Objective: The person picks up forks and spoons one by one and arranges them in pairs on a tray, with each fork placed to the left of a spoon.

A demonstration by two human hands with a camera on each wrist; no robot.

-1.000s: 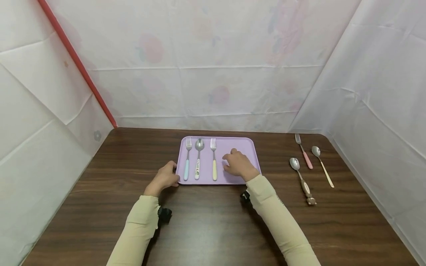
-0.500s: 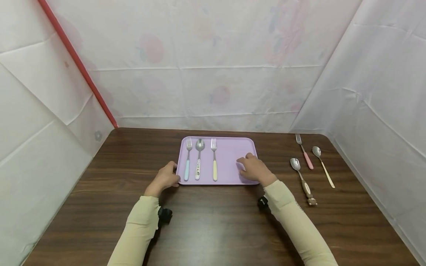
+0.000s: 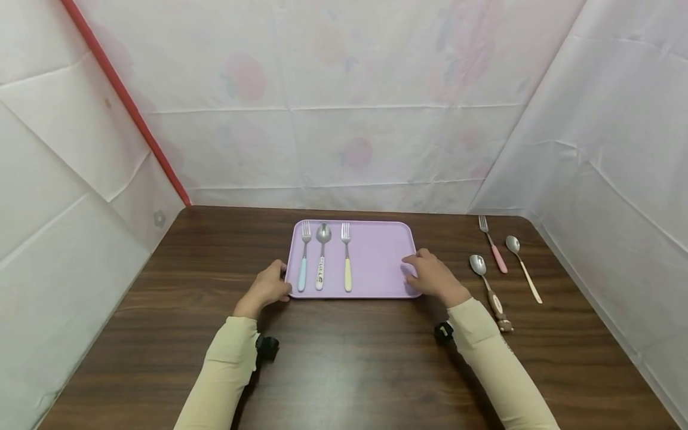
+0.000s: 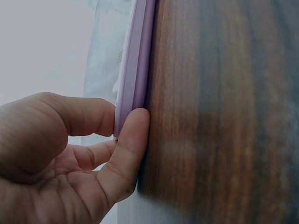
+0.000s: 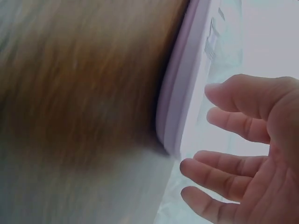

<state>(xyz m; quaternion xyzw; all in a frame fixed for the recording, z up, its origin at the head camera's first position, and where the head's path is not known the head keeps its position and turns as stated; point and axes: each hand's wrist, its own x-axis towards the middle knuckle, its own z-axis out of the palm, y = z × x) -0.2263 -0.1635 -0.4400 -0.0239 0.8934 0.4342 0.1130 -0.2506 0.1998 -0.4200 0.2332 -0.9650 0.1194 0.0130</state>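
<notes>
A lilac tray (image 3: pixel 376 257) lies on the table, holding a fork with a light blue handle (image 3: pixel 302 274), a spoon with a white patterned handle (image 3: pixel 320 273) and a fork with a yellow handle (image 3: pixel 347 275), side by side in its left half. My left hand (image 3: pixel 267 283) grips the tray's front left corner; the left wrist view has its thumb (image 4: pixel 133 130) and fingers on either side of the rim. Over the tray's front right corner hovers my right hand (image 3: pixel 434 278), holding nothing. Its fingers (image 5: pixel 224 179) are spread and loosely bent in the right wrist view.
On the table's right side lie a fork with a pink handle (image 3: pixel 498 259), a spoon with a cream handle (image 3: pixel 530 282) and a spoon with a brown bear-shaped handle (image 3: pixel 494 303). White patterned curtains (image 3: pixel 344 119) stand around the dark wooden table (image 3: pixel 344 370).
My right hand has moved right across the tray, from beside the yellow-handled fork to the right corner. The left hand stays at the left corner, and the cutlery keeps its place.
</notes>
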